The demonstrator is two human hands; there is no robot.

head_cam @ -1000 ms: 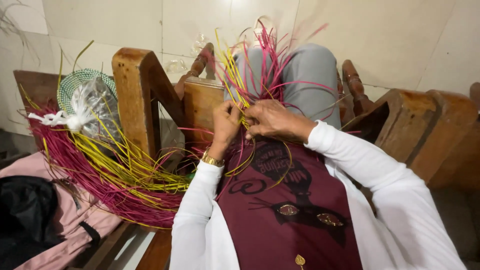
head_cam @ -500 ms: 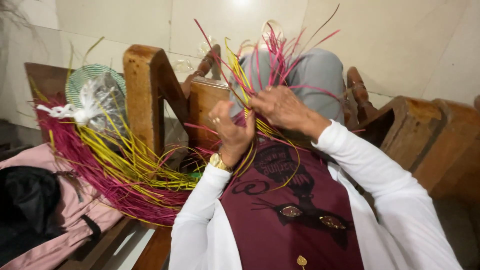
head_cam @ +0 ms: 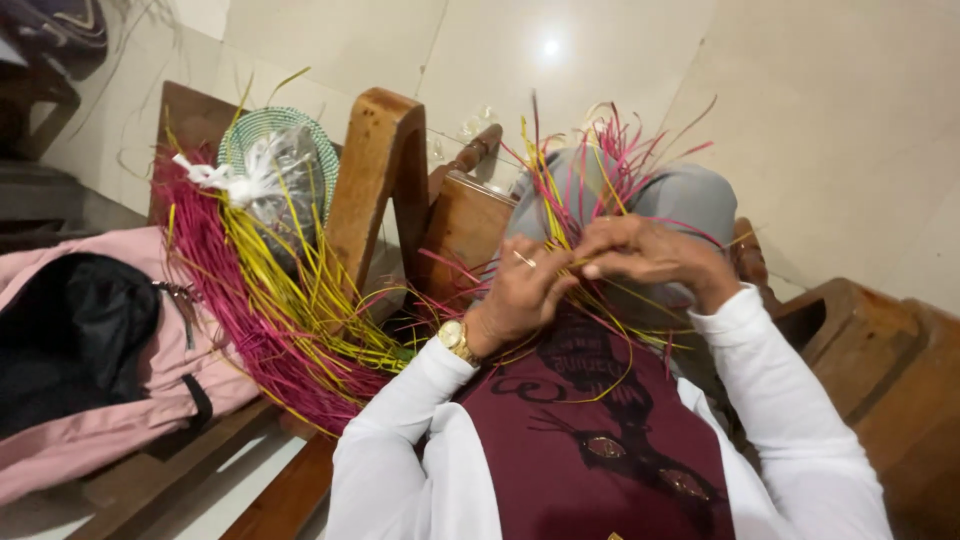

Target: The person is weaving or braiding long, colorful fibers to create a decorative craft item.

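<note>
The left hand (head_cam: 515,290) and the right hand (head_cam: 645,255) are close together in the middle, both in a bunch of thin weaving strips (head_cam: 585,185) that stick up behind them. A watch (head_cam: 455,338) sits on the left wrist. To the left, a wooden chair arm (head_cam: 375,170) stands up. Left of that, a big bundle of strips (head_cam: 270,330) lies on the chair seat, with a plastic bag (head_cam: 265,185) on top. A backpack (head_cam: 100,370) lies farthest left. A wooden chair (head_cam: 880,360) is on the right.
</note>
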